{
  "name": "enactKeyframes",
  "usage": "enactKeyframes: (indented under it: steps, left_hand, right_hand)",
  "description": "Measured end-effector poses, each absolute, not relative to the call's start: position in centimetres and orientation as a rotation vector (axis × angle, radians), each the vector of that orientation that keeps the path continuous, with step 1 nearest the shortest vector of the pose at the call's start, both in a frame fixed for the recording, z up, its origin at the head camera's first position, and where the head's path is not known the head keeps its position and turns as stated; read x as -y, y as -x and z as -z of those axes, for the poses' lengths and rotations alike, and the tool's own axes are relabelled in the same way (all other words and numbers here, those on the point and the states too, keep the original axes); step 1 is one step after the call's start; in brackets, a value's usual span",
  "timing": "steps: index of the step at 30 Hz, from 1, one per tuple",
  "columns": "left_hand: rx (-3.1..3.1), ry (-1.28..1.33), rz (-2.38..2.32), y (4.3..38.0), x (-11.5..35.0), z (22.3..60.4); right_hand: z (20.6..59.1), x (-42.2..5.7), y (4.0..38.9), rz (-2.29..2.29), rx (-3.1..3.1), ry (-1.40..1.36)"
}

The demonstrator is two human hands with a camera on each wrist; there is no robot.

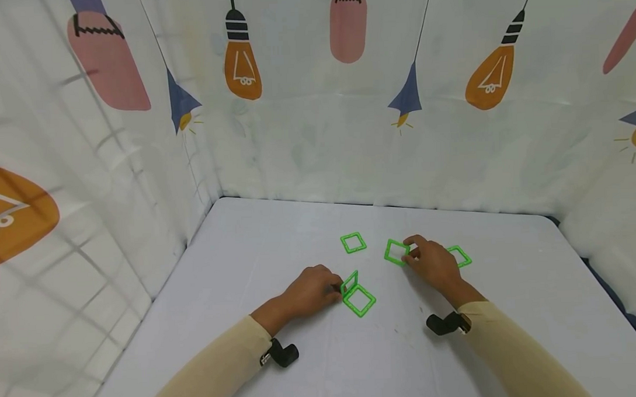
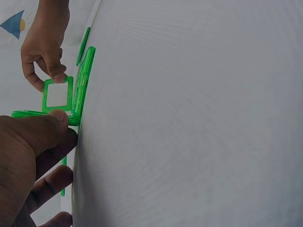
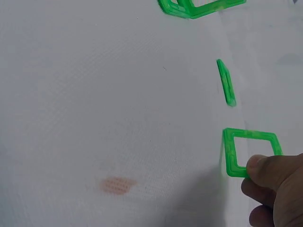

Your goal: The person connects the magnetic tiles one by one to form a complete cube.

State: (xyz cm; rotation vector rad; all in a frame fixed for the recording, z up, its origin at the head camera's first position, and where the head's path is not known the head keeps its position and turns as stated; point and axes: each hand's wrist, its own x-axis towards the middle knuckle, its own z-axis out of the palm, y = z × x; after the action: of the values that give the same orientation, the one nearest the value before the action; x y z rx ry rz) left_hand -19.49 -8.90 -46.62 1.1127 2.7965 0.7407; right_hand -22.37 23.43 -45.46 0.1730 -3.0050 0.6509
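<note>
My left hand (image 1: 313, 291) pinches a green square frame (image 1: 357, 279) between thumb and fingers. That frame stands upright along one edge of a flat green square frame (image 1: 368, 308) on the table. In the left wrist view the thumb presses near the corner where the joined pair (image 2: 84, 85) meets. Farther right and back, my right hand (image 1: 430, 262) pinches another green square frame (image 1: 386, 248) at its edge, thumb on one face. This held frame (image 3: 253, 134) is tilted up close over the table in the right wrist view.
One loose green square frame (image 1: 345, 246) lies flat toward the back of the white table (image 1: 277, 223). Another green square frame (image 1: 465, 254) lies partly hidden behind my right hand. Printed white curtains (image 1: 305, 146) enclose the back and sides. A reddish smudge (image 3: 117, 185) marks the tabletop.
</note>
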Motion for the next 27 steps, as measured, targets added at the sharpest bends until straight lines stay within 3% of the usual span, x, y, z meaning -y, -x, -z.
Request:
enactKeyframes:
  steps: [27]
  left_hand:
    - [-2.799, -1.09, -0.721, 19.5, 8.8, 46.6]
  right_hand:
    - [44.7, -22.4, 19.0, -0.707, 2.959, -0.227]
